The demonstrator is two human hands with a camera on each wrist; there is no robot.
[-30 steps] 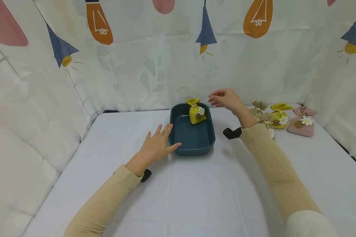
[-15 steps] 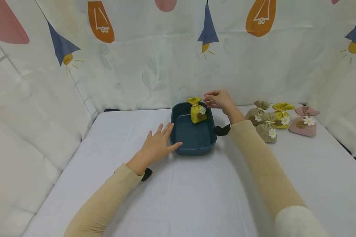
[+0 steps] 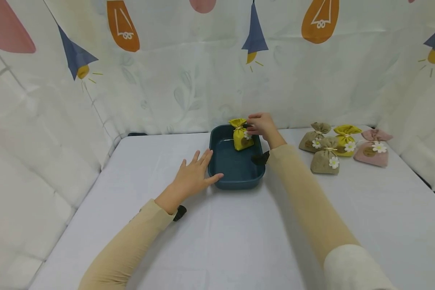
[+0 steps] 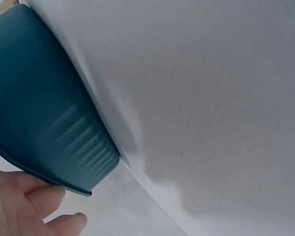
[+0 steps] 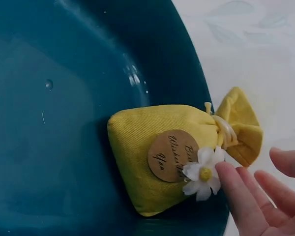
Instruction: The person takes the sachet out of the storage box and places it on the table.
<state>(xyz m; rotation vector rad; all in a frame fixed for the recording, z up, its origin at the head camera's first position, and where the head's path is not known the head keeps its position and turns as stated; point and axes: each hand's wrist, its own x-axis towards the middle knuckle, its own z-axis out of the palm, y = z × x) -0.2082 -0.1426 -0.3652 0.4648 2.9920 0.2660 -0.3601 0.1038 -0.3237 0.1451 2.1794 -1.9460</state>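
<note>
A dark teal rectangular basin (image 3: 235,167) stands on the table, with a yellow drawstring sachet (image 3: 241,139) upright in its far right corner. The sachet bears a round kraft label (image 5: 169,156) and a white flower (image 5: 205,173). My left hand (image 3: 190,179) lies with spread fingers against the basin's left rim; in the left wrist view its fingertips touch that rim. My right hand (image 3: 262,125) is over the far right rim beside the sachet. In the right wrist view, its fingers (image 5: 238,196) reach the flower's edge, thumb apart, nothing gripped.
At the right of the table stand several more sachets: two grey-brown ones (image 3: 325,161), a yellow one (image 3: 345,141) and a pink one (image 3: 373,151). A patterned white curtain (image 3: 203,80) hangs close behind the table's far edge.
My right hand has moved left, from the right of the basin to beside the yellow sachet. My left hand stays at the rim.
</note>
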